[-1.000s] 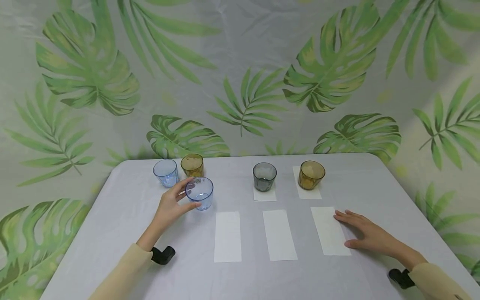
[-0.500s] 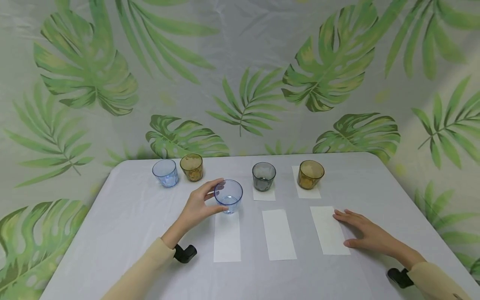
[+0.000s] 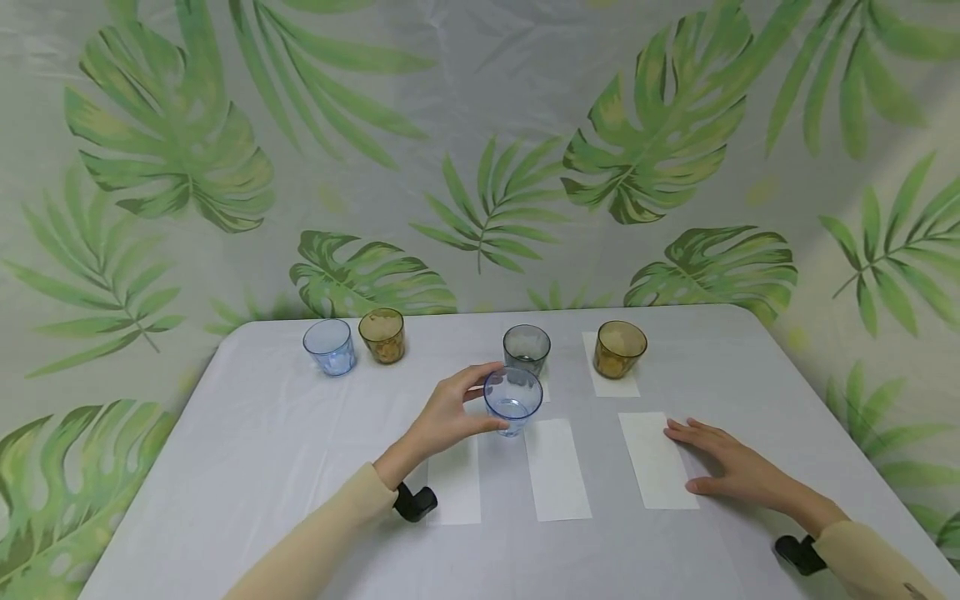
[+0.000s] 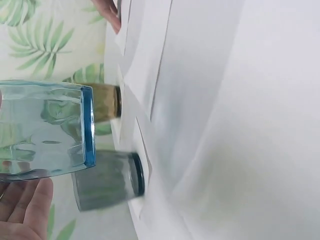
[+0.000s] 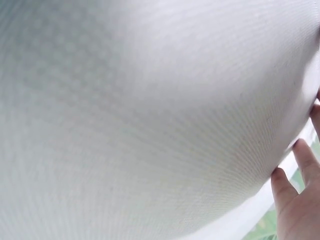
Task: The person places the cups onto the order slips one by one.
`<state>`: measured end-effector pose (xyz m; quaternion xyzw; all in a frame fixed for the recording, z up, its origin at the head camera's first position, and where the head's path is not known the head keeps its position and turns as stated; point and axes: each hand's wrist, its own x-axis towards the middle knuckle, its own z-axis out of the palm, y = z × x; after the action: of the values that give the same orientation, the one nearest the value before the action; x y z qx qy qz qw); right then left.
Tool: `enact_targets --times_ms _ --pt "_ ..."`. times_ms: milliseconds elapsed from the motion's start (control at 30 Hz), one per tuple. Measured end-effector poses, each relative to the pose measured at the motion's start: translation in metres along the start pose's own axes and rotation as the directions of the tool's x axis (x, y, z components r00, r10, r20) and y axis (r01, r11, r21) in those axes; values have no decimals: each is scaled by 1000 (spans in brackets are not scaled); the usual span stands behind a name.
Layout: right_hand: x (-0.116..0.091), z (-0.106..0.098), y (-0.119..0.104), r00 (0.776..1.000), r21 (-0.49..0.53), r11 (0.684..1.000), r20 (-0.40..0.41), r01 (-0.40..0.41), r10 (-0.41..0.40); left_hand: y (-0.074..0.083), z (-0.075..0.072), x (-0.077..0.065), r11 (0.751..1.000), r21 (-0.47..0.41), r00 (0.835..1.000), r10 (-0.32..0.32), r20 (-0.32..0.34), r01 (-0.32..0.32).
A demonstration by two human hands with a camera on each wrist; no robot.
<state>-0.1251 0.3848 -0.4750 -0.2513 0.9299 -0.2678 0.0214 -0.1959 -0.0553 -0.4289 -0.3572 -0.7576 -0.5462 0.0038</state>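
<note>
My left hand (image 3: 450, 410) grips a clear blue glass tumbler (image 3: 513, 404) between thumb and fingers. The left wrist view shows the tumbler's thick blue base (image 4: 89, 127) raised off the cloth. Seen from the head, it overlaps the front of a grey glass tumbler (image 3: 527, 343) and sits just beyond the middle white paper strip (image 3: 558, 471). On the right, my right hand (image 3: 731, 467) rests on the table, fingers spread, fingertips at the edge of the right paper strip (image 3: 658, 462). The right wrist view has those fingers (image 5: 285, 192) against the white cloth.
An amber tumbler (image 3: 619, 350) stands on a back paper strip (image 3: 622, 389). At the back left are another blue tumbler (image 3: 330, 348) and an amber one (image 3: 382, 337). My left forearm partly covers the left paper strip (image 3: 459, 487). A leaf-print curtain (image 3: 480, 167) hangs behind the table.
My left hand has carried the blue tumbler rightward, from near the back-left glasses, past the left paper strip to in front of the grey tumbler. My right hand has stayed put.
</note>
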Motion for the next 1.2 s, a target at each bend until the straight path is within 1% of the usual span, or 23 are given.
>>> enact_targets --times_ms 100,233,367,600,700,833,933,1100,1200 --pt "0 0 0 1000 15 1000 0 12 -12 2 11 6 1000 -12 999 21 26 -21" --pt "0 1 -1 1000 26 999 -10 19 -19 4 24 12 999 -32 998 34 52 -32" --pt "0 1 -1 1000 24 999 -17 22 -21 7 36 18 999 -44 996 34 80 -31" --pt "-1 1 -1 999 -1 999 -18 33 -33 11 57 29 999 -51 992 15 129 -8" --pt "-1 1 0 999 10 999 -17 31 -30 12 65 34 998 -60 989 16 146 -7" --pt "-1 2 0 1000 27 1000 -6 0 0 14 76 40 997 -70 986 38 164 -27" --pt "-1 3 0 1000 28 999 1 -23 23 15 85 43 997 -60 983 49 176 -39" --pt "0 2 0 1000 8 1000 0 -20 20 16 100 49 999 -25 979 50 198 -46" --pt "0 1 0 999 3 999 -2 -36 36 17 108 53 999 -18 977 44 209 -41"
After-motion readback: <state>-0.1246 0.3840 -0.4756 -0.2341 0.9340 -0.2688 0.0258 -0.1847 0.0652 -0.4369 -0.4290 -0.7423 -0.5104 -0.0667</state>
